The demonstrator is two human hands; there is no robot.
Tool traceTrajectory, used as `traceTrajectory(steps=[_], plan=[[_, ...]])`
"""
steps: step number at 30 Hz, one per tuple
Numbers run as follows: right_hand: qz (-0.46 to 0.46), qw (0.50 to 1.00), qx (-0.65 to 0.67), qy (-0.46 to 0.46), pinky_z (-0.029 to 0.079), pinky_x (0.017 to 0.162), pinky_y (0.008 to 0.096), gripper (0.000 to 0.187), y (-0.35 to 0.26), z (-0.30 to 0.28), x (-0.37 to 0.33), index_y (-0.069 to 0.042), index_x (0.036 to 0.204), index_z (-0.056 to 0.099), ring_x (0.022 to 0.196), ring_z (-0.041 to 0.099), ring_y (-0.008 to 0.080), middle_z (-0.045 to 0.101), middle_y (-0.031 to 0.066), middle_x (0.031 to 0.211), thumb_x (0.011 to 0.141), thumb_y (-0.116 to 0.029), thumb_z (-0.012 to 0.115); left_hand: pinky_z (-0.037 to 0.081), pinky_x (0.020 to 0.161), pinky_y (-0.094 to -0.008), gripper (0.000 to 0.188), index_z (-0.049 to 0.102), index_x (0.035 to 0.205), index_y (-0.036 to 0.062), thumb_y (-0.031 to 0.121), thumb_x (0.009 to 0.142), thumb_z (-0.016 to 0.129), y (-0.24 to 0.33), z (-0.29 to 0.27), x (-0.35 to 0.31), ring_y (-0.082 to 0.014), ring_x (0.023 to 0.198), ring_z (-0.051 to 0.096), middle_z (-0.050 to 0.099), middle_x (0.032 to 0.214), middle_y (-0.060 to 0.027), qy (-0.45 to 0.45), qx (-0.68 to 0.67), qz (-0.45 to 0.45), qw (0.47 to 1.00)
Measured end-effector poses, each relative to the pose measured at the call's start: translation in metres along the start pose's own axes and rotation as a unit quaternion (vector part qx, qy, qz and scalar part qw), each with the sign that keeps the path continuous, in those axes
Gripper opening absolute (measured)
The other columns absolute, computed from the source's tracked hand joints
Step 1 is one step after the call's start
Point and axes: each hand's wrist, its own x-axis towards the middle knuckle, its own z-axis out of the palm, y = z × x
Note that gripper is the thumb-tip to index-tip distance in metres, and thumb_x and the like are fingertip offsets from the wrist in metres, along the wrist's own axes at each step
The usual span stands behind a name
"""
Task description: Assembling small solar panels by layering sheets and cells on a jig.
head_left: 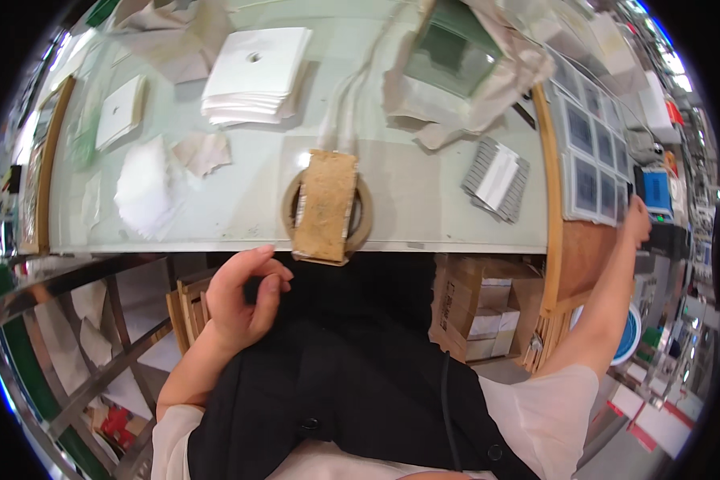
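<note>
Left hand (244, 300), fingers loosely curled and holding nothing, hovers just below the table's near edge (216, 246), beside the brown block (325, 205) overhanging a tape roll (362, 220). Right hand (637, 222) reaches the far right edge at a blue device (657, 190); its grip cannot be told.

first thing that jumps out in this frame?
Dead centre at the table's near edge, a tan fibrous pad lies across a roll of brown tape. Just below it the left hand hangs loosely curled over the lap, holding nothing, while the right hand stretches far right to a blue-screened device. A stack of white square sheets with a centre hole sits at the table's far side.
</note>
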Motion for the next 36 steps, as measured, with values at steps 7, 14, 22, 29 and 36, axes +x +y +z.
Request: traceTrajectory(steps=[7, 14, 22, 29, 36], plan=[[-0.307, 0.884, 0.348, 0.052, 0.048, 0.074, 0.0272, 0.029, -0.222, -0.094, -0.157, -0.003, 0.108, 0.064, 0.083, 0.061, 0.0142, 0.064, 0.0071, 0.097, 0.088, -0.023, 0.066, 0.046, 0.055, -0.0297, 0.039, 0.058, 0.113, 0.0010, -0.007, 0.076, 0.062, -0.007, 0.003, 0.010, -0.0200, 0.060, 0.058, 0.065, 0.075, -0.0067, 0.020, 0.025, 0.027, 0.999], [-0.491, 0.850, 0.179, -0.063, 0.046, 0.081, 0.0288, 0.038, -0.359, -0.057, -0.242, -0.008, 0.120, 0.057, 0.094, 0.056, 0.0166, 0.057, 0.0072, 0.108, 0.088, -0.027, 0.066, 0.044, 0.052, -0.0306, 0.027, 0.063, 0.097, 0.0004, -0.008, 0.072, 0.063, -0.007, -0.014, 0.019, -0.0215, 0.057, 0.056, 0.062, 0.073, -0.0068, 0.006, 0.163, 0.195, 0.967], [-0.244, 0.799, 0.467, -0.290, 0.043, 0.061, 0.0222, 0.030, -0.336, 0.011, -0.140, -0.010, 0.114, 0.056, 0.070, 0.055, 0.0101, 0.060, 0.0030, 0.095, 0.093, -0.030, 0.060, 0.046, 0.066, -0.0343, 0.030, 0.063, 0.103, 0.0062, 0.002, 0.074, 0.068, -0.036, -0.079, 0.007, -0.0245, 0.075, 0.060, 0.063, 0.085, -0.0069, 0.118, 0.346, 0.052, 0.929], [-0.148, 0.704, 0.632, -0.289, 0.040, 0.058, 0.0217, 0.018, -0.326, -0.006, -0.155, -0.006, 0.103, 0.054, 0.066, 0.053, 0.0095, 0.062, 0.0056, 0.094, 0.098, -0.023, 0.052, 0.038, 0.089, -0.0396, 0.024, 0.064, 0.087, 0.0090, 0.032, 0.081, 0.066, -0.042, -0.071, 0.050, -0.0234, 0.075, 0.059, 0.063, 0.077, -0.0046, 0.058, 0.495, 0.080, 0.863], [-0.172, 0.634, 0.669, -0.349, 0.033, 0.050, 0.0197, 0.017, -0.316, -0.095, -0.255, -0.004, 0.102, 0.054, 0.058, 0.042, 0.0073, 0.056, 0.0029, 0.091, 0.099, -0.020, 0.049, 0.042, 0.084, -0.0381, 0.036, 0.059, 0.066, 0.0086, 0.040, 0.083, 0.064, 0.009, -0.090, 0.012, -0.0276, 0.053, 0.056, 0.054, 0.049, -0.0072, -0.079, 0.393, -0.048, 0.915]])
